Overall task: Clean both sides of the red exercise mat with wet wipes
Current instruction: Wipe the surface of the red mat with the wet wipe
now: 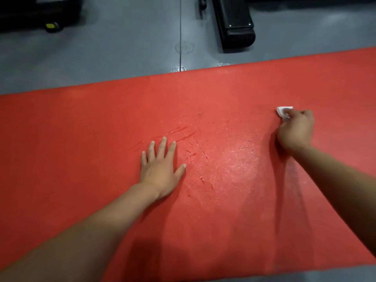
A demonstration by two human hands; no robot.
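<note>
**Red mat flat on the floor, one hand bracing, one hand wiping**

The grey floor (pixel 101 58) fills the far part of the view, with a straight seam running away from the mat's far edge. On it lies the red mat (pixel 81 129), spread flat and stretching across the whole picture from left to right, its far edge slanting upward toward the right. A wet patch (pixel 223 159) glistens on the mat's middle, with streaks and droplets catching the light between the two hands.

Beyond the mat, black equipment (pixel 234 23) stands on the floor, its padded end just short of the mat's far edge. More dark gear (pixel 36 13) sits in the far left corner; what it is cannot be told.

Both bare forearms reach in from the near edge. The left hand (pixel 162 165) lies palm down on the mat, fingers straight and spread, holding nothing, just left of the wet patch. The right hand (pixel 295 131) is well apart from it, farther out and to the right, past the wet patch. Its fingers are curled around a white wipe (pixel 283 111), pressing it to the mat; a small folded corner of the wipe sticks out at the far left of the knuckles, and the rest is hidden in the grip.
</note>
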